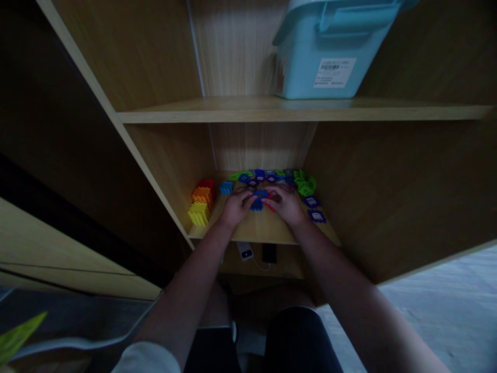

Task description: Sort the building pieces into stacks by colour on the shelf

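Note:
My left hand (237, 205) and my right hand (285, 203) meet over the middle of the lower shelf. Between them are blue interlocking plastic pieces (257, 204), pinched by my left thumb and fingers. My right hand grips a red interlocking piece (268, 203) that touches the blue ones. How the pieces join is too small to tell. On the left stand stacked blocks of such pieces: yellow (199, 213), orange (202, 195) and a red one (207, 185) behind. A small blue stack (226, 187) sits near my left hand.
Several purple, blue and green pieces (259, 176) line the shelf's back. A green cluster (305, 183) and purple pieces (317, 216) lie at right. Above, a light-blue bin (330, 57) rests on the upper shelf (233, 110). Below are a white device (245, 251) with a cable and a black device (269, 253).

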Demonstrator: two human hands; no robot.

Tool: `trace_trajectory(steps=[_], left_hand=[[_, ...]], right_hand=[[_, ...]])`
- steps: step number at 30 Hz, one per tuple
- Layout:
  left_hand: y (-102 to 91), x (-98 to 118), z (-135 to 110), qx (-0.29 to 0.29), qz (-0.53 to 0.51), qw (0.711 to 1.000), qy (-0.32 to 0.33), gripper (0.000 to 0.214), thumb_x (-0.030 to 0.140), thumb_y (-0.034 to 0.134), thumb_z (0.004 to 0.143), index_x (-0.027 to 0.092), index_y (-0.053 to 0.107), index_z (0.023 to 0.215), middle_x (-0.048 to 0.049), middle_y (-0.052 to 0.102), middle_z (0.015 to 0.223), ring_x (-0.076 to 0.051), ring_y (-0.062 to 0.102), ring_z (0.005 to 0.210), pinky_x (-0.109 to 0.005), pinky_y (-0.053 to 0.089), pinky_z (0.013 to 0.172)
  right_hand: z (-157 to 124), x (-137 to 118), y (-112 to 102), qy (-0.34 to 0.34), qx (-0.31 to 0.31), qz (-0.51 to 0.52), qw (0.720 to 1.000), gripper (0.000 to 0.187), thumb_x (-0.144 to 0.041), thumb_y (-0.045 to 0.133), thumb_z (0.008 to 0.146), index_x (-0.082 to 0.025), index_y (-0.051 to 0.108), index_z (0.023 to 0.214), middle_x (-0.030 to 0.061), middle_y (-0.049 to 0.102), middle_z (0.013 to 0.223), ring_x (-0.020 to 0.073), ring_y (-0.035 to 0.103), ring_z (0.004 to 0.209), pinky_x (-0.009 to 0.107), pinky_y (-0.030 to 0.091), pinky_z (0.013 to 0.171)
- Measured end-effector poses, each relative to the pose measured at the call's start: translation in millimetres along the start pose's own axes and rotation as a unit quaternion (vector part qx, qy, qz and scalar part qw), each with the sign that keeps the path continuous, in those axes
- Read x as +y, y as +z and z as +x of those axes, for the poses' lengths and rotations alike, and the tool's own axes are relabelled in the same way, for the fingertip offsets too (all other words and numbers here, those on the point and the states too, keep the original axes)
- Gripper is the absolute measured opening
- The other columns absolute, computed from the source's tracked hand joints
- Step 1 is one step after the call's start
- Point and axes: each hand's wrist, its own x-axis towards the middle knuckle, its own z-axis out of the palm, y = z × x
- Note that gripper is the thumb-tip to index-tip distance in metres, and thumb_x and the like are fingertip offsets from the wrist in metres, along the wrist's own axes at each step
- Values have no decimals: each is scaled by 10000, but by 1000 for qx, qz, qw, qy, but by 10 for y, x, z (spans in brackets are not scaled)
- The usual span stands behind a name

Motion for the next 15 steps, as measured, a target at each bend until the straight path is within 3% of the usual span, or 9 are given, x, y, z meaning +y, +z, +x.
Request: trace_trajectory(steps=[5, 10, 13, 15], left_hand=[[-78, 20, -11, 86, 6, 991, -102, 274, 414, 602, 1065, 203, 716, 934, -26, 741, 882, -165, 664, 805, -270, 505, 762], [-83, 8, 4, 95, -11, 984, -149, 206, 380, 630, 1028, 203, 713, 1092, -29, 758, 930, -166, 685, 820, -264, 524, 776], [-53, -19, 7, 99, -49, 980, -165, 278, 317, 657, 988, 205, 635, 1241, -24, 750, 955, -159, 696, 829, -255, 532, 762], [-36, -36, 2, 87, -78, 979, -169, 300, 277, 670, 961, 211, 591, 1242, -7, 741, 935, -148, 691, 804, -245, 524, 736]], right_hand=[[-17, 106, -48, 89, 32, -35, 995, 306, -381, 766, 961, -251, 763, 1237, 71, 820, 1017, 259, 780, 898, 409, 637, 842], [-18, 199, -48, 120, 1, -105, 987, 137, -284, 690, 980, -231, 793, 1052, 69, 831, 988, 259, 783, 886, 418, 619, 875], [-13, 224, -51, 133, -20, -139, 981, 145, -255, 658, 982, -237, 796, 1024, 61, 826, 966, 258, 770, 871, 425, 617, 886], [-3, 196, -71, 118, -12, -168, 979, 162, -255, 641, 988, -232, 796, 1030, 82, 819, 999, 278, 753, 938, 450, 607, 941]])
